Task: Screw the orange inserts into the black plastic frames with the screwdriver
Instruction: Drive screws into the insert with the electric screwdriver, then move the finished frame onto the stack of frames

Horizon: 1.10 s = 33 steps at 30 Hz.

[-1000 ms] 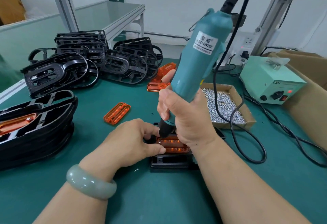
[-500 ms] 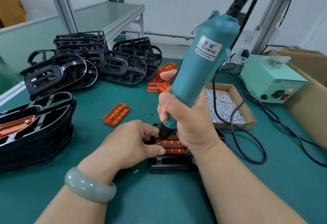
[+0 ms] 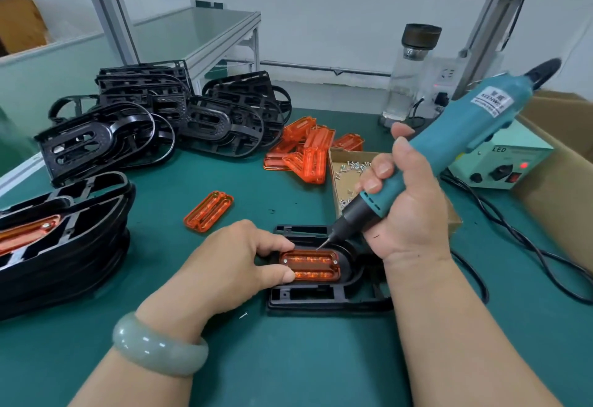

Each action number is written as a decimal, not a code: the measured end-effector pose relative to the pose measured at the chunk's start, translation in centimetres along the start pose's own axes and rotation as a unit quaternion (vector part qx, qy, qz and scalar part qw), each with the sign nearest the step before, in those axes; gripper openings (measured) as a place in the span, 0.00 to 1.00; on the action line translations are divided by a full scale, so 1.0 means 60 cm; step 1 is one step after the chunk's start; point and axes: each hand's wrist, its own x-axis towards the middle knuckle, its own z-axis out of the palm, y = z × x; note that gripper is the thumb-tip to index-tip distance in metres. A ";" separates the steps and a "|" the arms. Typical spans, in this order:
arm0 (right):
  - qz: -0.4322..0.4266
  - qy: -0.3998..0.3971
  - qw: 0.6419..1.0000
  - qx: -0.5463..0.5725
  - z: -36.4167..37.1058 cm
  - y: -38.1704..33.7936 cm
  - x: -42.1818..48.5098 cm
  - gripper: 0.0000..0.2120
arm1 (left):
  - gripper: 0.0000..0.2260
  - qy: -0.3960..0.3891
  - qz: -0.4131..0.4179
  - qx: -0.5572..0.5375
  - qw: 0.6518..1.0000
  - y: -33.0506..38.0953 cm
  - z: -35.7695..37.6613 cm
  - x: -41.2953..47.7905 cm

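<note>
A black plastic frame (image 3: 321, 299) lies on the green mat in front of me with an orange insert (image 3: 310, 266) seated in it. My left hand (image 3: 231, 265) pinches the insert's left end between thumb and fingers. My right hand (image 3: 407, 204) grips a teal electric screwdriver (image 3: 462, 146), tilted up to the right. Its bit tip sits just above the insert's top edge. A screw head shows at the insert's right corner.
A loose orange insert (image 3: 208, 211) lies left of the frame, with a heap of inserts (image 3: 308, 153) behind. Black frames (image 3: 154, 124) are piled at back left, finished ones (image 3: 61, 233) stacked at left. Also here: cardboard screw box (image 3: 346, 178), power unit (image 3: 503, 165), cable (image 3: 529, 246), bottle (image 3: 409, 72).
The screwdriver has tilted far over to the right and lifted off the insert's left end. My right hand moved right, uncovering the insert. My left hand keeps its hold.
</note>
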 end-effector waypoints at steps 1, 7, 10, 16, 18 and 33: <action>-0.005 0.013 1.000 -0.004 -0.002 -0.003 0.002 0.08 | 0.17 0.002 -0.002 -0.003 1.000 0.000 0.000 0.000; -0.011 0.099 0.995 -0.014 -0.017 -0.018 0.014 0.04 | 0.18 -0.008 -0.002 -0.028 1.000 -0.005 -0.006 0.001; -0.011 0.118 0.993 -0.014 -0.022 -0.022 0.017 0.04 | 0.18 -0.002 -0.007 -0.045 0.999 -0.002 -0.009 0.000; -0.024 0.136 0.990 -0.004 -0.024 -0.024 0.018 0.04 | 0.09 0.093 0.022 -0.037 0.995 0.029 -0.014 -0.008; -0.031 0.141 0.990 0.003 -0.024 -0.025 0.018 0.04 | 0.10 0.091 0.058 -0.020 0.994 0.049 -0.013 -0.011; -0.071 0.182 0.980 0.034 -0.034 -0.035 0.025 0.06 | 0.21 -0.073 0.145 0.217 0.963 0.085 -0.018 -0.023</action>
